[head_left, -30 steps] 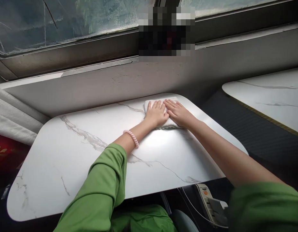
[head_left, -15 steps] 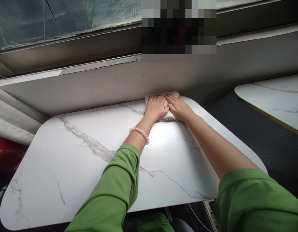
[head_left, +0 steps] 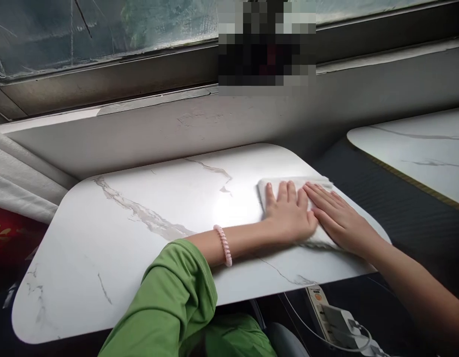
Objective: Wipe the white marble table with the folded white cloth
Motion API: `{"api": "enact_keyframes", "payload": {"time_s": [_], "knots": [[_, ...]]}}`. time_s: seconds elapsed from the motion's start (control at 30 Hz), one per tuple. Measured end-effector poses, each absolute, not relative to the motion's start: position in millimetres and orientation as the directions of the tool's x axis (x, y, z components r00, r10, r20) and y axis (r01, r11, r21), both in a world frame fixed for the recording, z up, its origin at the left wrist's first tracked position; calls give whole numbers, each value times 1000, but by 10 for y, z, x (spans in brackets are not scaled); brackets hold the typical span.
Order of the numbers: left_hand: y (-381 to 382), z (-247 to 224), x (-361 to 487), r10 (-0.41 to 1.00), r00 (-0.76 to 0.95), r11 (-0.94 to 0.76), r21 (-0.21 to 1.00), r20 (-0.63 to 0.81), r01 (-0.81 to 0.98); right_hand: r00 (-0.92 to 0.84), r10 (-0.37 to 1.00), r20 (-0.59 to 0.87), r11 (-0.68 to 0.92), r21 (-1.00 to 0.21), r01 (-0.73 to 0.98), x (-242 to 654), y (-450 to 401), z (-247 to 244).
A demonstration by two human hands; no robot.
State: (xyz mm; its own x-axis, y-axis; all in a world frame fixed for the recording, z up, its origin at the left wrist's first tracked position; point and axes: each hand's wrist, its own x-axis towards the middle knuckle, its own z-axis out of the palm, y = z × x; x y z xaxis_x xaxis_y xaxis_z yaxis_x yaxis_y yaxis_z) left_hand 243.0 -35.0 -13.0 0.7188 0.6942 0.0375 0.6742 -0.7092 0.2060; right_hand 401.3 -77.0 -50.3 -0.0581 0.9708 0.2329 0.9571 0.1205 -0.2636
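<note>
A folded white cloth [head_left: 294, 181] lies flat on the right part of a white marble-patterned tabletop [head_left: 121, 258]. My left hand [head_left: 289, 215] presses on it from above, palm down, fingers stretched out and spread. Beside it, my right hand [head_left: 339, 218] also rests flat on the cloth, its fingers extended and close together. The two hands touch or nearly touch near the cloth's middle. Part of the cloth is hidden beneath them. Around my left wrist is a pink beaded bracelet [head_left: 224, 245].
Under the table's front edge, a power strip [head_left: 318, 300] holds a white charger [head_left: 339, 320] with a cable. A second marble-patterned tabletop [head_left: 430, 139] stands to the right. Behind are a wall [head_left: 158, 124] and window [head_left: 121, 29]; a white curtain [head_left: 21, 173] hangs at left.
Both hands and the cloth have moved from the table's back edge toward the right and nearer to me. My left forearm now lies more sideways across the table. The power strip has come into view.
</note>
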Motion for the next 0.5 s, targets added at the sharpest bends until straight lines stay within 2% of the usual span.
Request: {"api": "enact_keyframes", "payload": {"time_s": [0.23, 0.5], "knots": [[-905, -51, 2585, 584, 812, -791, 236, 17, 564, 23, 947, 321, 67, -269, 961, 4269, -1532, -618], [-745, -112, 2690, 591, 805, -789, 239, 49, 566, 23, 961, 277, 41, -224, 974, 4343, -1291, -580]]}}
